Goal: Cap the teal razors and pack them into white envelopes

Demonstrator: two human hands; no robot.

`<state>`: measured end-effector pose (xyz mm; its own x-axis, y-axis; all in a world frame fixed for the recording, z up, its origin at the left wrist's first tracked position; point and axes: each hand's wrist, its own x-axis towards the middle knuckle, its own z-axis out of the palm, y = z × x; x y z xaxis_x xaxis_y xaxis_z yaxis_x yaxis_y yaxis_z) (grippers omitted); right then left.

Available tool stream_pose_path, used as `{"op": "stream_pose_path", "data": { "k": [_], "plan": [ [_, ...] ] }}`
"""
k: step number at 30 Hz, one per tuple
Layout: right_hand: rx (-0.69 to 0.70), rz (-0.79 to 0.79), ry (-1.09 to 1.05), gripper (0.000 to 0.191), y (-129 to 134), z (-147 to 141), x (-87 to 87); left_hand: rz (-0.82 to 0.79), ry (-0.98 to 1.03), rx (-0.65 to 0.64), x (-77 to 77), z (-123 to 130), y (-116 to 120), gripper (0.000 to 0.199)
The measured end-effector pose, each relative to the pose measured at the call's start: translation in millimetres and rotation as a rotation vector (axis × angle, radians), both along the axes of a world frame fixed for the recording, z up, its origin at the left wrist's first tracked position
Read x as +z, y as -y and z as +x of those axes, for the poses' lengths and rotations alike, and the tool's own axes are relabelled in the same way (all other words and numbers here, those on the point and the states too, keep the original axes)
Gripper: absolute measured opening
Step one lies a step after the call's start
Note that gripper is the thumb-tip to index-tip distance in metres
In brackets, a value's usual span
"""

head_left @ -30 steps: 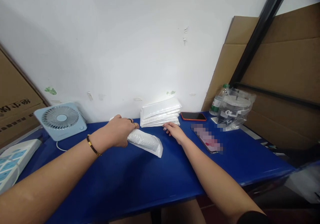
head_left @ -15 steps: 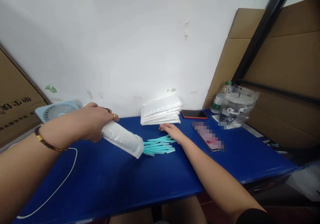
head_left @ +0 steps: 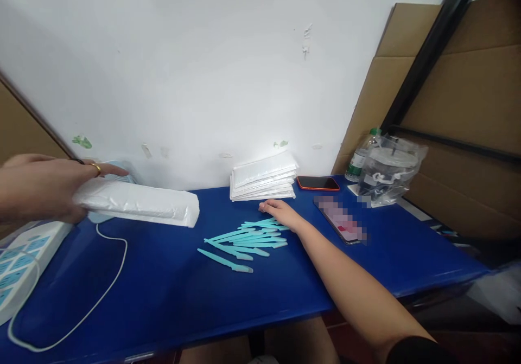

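Observation:
My left hand [head_left: 52, 185], at the far left, grips one end of a white padded pouch [head_left: 142, 204], which is held above the blue table. Turquoise plastic sticks [head_left: 244, 239] with pale tips lie in a loose pile near the table's middle, one a little apart at the front. Just behind the pile rests my right hand [head_left: 280, 213], its fingers curled in; whether anything is between them is too small to tell. A stack of white pouches [head_left: 264, 177] lies against the wall, beyond my right hand.
An orange-edged phone [head_left: 318, 183] and a second phone [head_left: 340, 220] lie right of the stack. Behind them stand a bottle [head_left: 358, 158] and a bagged container [head_left: 386, 171]. At left are a fan [head_left: 118, 173], partly hidden, a power strip [head_left: 24, 266] and a white cable [head_left: 118, 277].
My left hand has moved left with the pouch, away from the turquoise sticks, uncovering their near ends. The power strip has come into view. My right hand has hardly moved.

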<state>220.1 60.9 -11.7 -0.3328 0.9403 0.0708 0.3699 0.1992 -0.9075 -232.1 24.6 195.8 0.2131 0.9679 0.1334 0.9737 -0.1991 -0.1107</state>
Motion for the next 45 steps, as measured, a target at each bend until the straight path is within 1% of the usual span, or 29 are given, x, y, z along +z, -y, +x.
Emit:
{"op": "stream_pose_path", "data": {
  "k": [1,3,4,5,6,8,10,12,13,14,16,18,20,22,24,27,29,31,33,35,36,38,40,42,45],
  "plan": [
    [0.000,0.031,0.032,0.039,-1.5,3.5,1.5,-0.031,-0.110,0.071,-10.5,2.5,-2.4,0.065],
    [-0.017,0.137,0.114,0.029,-5.5,14.8,4.9,-0.073,-0.208,0.118,-37.9,15.2,-7.0,0.075],
    [-0.027,0.192,0.157,0.024,-7.6,22.4,6.5,-0.098,-0.218,0.133,-53.3,23.4,-9.1,0.075],
    [-0.032,0.223,0.196,0.020,-9.6,30.7,7.9,-0.103,-0.200,0.116,-68.6,31.8,-10.9,0.073],
    [-0.025,0.224,0.228,0.018,-11.1,39.2,9.0,-0.116,-0.176,0.100,-83.2,40.0,-11.9,0.073],
    [0.022,0.158,0.265,0.021,-12.4,55.4,10.4,-0.088,-0.112,0.090,-108.1,57.0,-9.5,0.087],
    [0.092,0.076,0.277,0.037,-11.2,67.6,11.2,-0.061,-0.023,-0.012,-127.2,77.5,0.3,0.100],
    [0.154,0.020,0.278,0.061,-8.4,74.1,11.6,-0.145,0.074,-0.256,-143.3,103.8,15.6,0.103],
    [0.173,-0.004,0.279,0.070,-6.8,75.2,11.7,-0.192,0.109,-0.359,-151.2,118.5,23.7,0.103],
    [0.186,-0.028,0.282,0.076,-5.3,74.9,11.8,-0.213,0.132,-0.434,-159.2,133.4,31.0,0.104],
    [0.210,-0.072,0.302,0.076,-2.7,71.0,12.0,-0.229,0.165,-0.529,-175.3,160.9,40.9,0.103],
    [0.246,-0.109,0.327,0.068,-0.6,64.0,12.1,-0.215,0.212,-0.545,-189.7,182.5,44.2,0.094],
    [0.287,-0.115,0.339,0.058,1.2,55.7,12.6,-0.198,0.233,-0.539,-200.5,198.6,43.7,0.090],
    [0.327,-0.095,0.331,0.051,3.3,47.6,13.6,-0.168,0.246,-0.535,-206.8,212.3,43.8,0.090],
    [0.372,-0.073,0.312,0.047,5.7,41.0,14.8,-0.155,0.256,-0.536,-209.0,225.4,47.0,0.088],
    [0.421,-0.031,0.286,0.044,8.8,35.6,17.1,-0.185,0.277,-0.568,-206.1,241.4,53.5,0.088],
    [0.440,-0.006,0.281,0.045,9.4,35.1,18.3,-0.187,0.298,-0.599,-201.3,245.3,51.8,0.084],
    [0.424,0.026,0.290,0.039,8.4,35.0,18.4,-0.145,0.340,-0.565,-195.9,242.0,40.4,0.065],
    [0.358,0.086,0.311,0.027,6.1,33.1,16.4,-0.085,0.400,-0.448,-191.1,232.9,20.3,0.045],
    [0.280,0.158,0.333,0.020,3.6,28.8,12.5,-0.056,0.424,-0.337,-188.1,221.8,-2.9,0.037],
    [0.252,0.190,0.344,0.018,2.5,26.0,10.4,-0.060,0.417,-0.321,-187.6,216.6,-13.3,0.034],
    [0.226,0.238,0.370,0.013,0.9,20.4,6.5,-0.098,0.391,-0.324,-188.4,208.5,-28.7,0.025],
    [0.208,0.278,0.382,0.010,0.2,16.0,4.2,-0.144,0.385,-0.342,-191.2,203.8,-36.0,0.019],
    [0.196,0.312,0.381,0.010,0.0,13.0,3.3,-0.166,0.402,-0.355,-194.7,201.9,-37.4,0.016],
    [0.186,0.371,0.377,0.014,-0.3,8.9,3.1,-0.143,0.430,-0.388,-199.1,201.1,-35.5,0.017]
  ]
}}
